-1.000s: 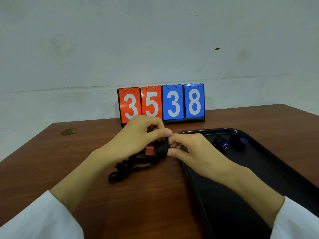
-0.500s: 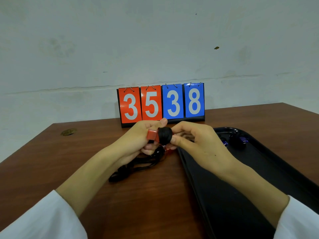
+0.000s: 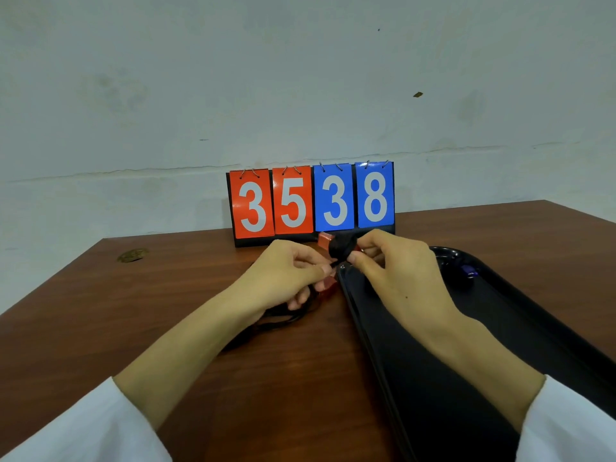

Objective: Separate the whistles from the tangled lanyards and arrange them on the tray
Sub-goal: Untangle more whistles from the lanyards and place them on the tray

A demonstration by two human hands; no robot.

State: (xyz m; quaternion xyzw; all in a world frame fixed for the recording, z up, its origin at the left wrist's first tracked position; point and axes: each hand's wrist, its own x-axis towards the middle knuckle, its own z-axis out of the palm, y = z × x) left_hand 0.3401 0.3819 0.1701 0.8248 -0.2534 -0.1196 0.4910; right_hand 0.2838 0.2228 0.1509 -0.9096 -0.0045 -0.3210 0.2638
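Observation:
A red whistle [image 3: 325, 241] wrapped in black lanyard cord [image 3: 341, 248] is held up in front of the scoreboard. My right hand [image 3: 396, 271] pinches it at the wrapped end. My left hand [image 3: 286, 275] pinches a strand of the black cord just below it. A second red whistle [image 3: 328, 288] lies under my left fingers on the table. More tangled black lanyard [image 3: 276, 320] trails beneath my left hand. The black tray [image 3: 500, 328] lies on the right; a blue whistle [image 3: 470, 272] sits at its far end, partly hidden by my right hand.
A flip scoreboard [image 3: 311, 201] reading 3538 stands at the table's back edge against the wall. A small brass disc [image 3: 132, 255] lies at the far left of the brown wooden table [image 3: 133, 328].
The wrapped red whistle has moved up and right with my right hand. My left hand has let go of it and now pinches the cord lower down.

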